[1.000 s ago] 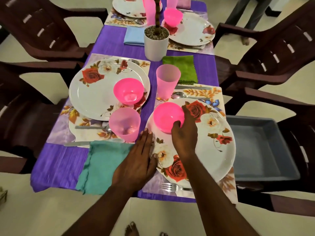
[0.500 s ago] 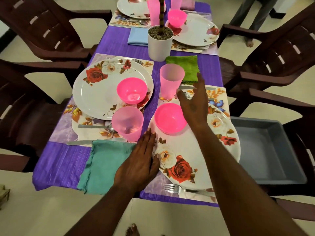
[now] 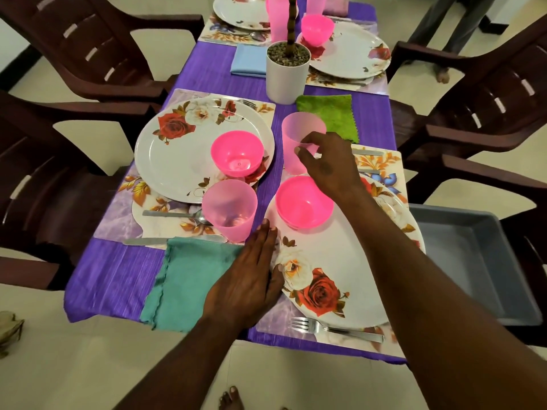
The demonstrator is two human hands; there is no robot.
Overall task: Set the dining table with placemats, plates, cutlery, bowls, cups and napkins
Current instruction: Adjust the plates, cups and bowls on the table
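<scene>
Right grip (image 3: 324, 161) pinches translucent pink cup (image 3: 299, 137); left grip (image 3: 248, 279) lies flat on teal napkin (image 3: 189, 279).

Translucent plastic cup (image 3: 299, 137), glossy plate (image 3: 349, 279), metal fork (image 3: 334, 329)

Right hand (image 3: 328, 164) left pink bowl (image 3: 303, 202), moved up to pink cup (image 3: 300, 140); fingers (image 3: 307, 140) now touching it.
</scene>
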